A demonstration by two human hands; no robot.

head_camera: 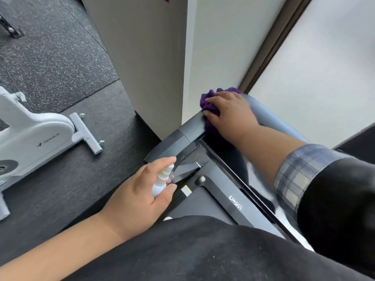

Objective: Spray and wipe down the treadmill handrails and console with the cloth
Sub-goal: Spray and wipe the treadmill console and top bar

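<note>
I see the white pillar (154, 63) crowding the handrail's (190, 126) far end; open floor (50, 57) lies left.

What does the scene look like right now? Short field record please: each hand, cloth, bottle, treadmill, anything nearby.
left hand: grips the spray bottle, nozzle pointing up toward the treadmill
right hand: presses the purple cloth onto the handrail
handrail: dark bar, cloth at its far end
treadmill frame: black, logo visible
nearby: white exercise bike on the floor to the left
blur: right forearm smeared
</note>
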